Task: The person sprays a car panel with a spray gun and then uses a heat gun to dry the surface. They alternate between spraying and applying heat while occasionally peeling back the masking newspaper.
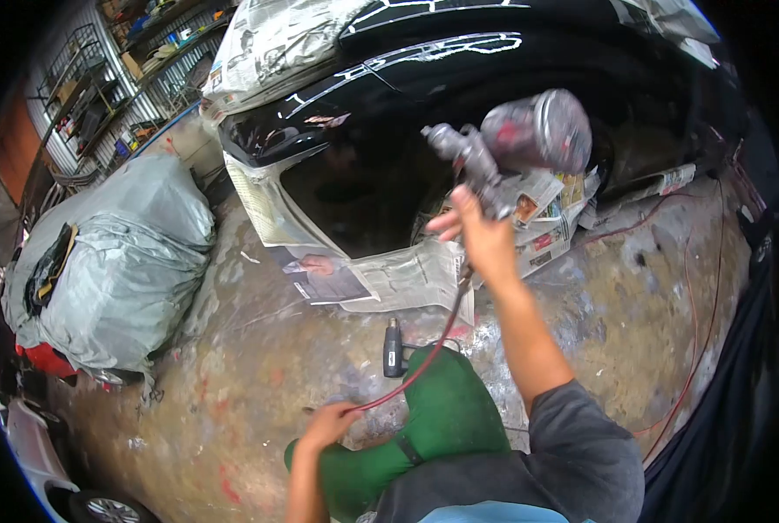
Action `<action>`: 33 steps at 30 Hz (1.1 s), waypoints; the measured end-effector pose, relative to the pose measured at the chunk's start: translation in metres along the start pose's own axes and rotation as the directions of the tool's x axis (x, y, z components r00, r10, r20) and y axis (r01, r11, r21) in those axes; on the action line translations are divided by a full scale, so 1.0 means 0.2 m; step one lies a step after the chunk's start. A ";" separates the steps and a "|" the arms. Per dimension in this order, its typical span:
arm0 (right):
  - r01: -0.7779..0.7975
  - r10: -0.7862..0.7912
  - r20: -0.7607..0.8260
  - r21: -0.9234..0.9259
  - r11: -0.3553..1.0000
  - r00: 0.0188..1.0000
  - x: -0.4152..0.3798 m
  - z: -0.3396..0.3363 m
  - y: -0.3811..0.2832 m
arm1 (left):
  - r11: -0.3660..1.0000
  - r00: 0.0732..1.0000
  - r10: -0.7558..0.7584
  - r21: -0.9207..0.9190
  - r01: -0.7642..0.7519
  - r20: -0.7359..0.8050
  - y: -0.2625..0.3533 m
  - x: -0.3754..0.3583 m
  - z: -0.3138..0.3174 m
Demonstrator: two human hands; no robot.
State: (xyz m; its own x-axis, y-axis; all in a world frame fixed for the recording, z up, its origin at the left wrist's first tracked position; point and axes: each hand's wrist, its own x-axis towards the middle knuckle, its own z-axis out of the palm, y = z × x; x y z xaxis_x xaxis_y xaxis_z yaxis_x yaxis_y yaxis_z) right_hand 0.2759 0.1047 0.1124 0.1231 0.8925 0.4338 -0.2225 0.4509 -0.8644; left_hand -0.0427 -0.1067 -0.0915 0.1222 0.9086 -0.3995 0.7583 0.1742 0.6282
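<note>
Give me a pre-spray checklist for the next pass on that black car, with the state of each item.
1. Spray gun gripped in right hand: ok.
2. Red air hose held clear by left hand: ok.
3. Newspaper masking along the lower edge of the black car panel: ok.
4. Black tool lying on the floor near the knee: not ok, trip or snag risk.
5. Paint level in cup: cannot tell.
6. Nozzle aimed at panel: cannot tell.

1. You wear a grey short-sleeved cotton shirt (pixel 581 444); its sleeve ends above your right elbow.
2. A pale blue edge (pixel 494 514) shows below the shirt.
3. Your bright green trousers (pixel 446 418) carry a dark strap at the knee.
4. Both forearms are bare.
</note>
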 end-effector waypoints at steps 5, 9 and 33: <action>-0.317 0.272 0.211 0.218 0.923 0.939 -0.46 0.21 0.38 | 0.944 0.937 -0.316 -0.050 0.326 0.147 -0.43 -0.40 -0.36; -0.442 0.360 0.406 0.128 0.888 0.840 -0.72 0.33 0.37 | 0.882 0.927 -0.291 -0.310 0.356 0.236 -0.90 -0.68 -0.32; -0.600 0.583 0.202 0.028 0.800 0.787 -1.05 0.28 0.67 | 0.891 0.938 -0.343 0.334 0.309 0.048 -0.82 -0.41 -0.31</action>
State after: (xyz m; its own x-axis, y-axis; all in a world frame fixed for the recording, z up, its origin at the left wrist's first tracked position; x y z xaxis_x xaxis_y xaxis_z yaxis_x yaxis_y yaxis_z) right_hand 0.1652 -0.0217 -0.0802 -0.2286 0.9672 -0.1110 -0.2787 -0.1743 -0.9444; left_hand -0.2178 -0.1869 -0.1205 -0.1147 0.7742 -0.6225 0.9268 0.3090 0.2135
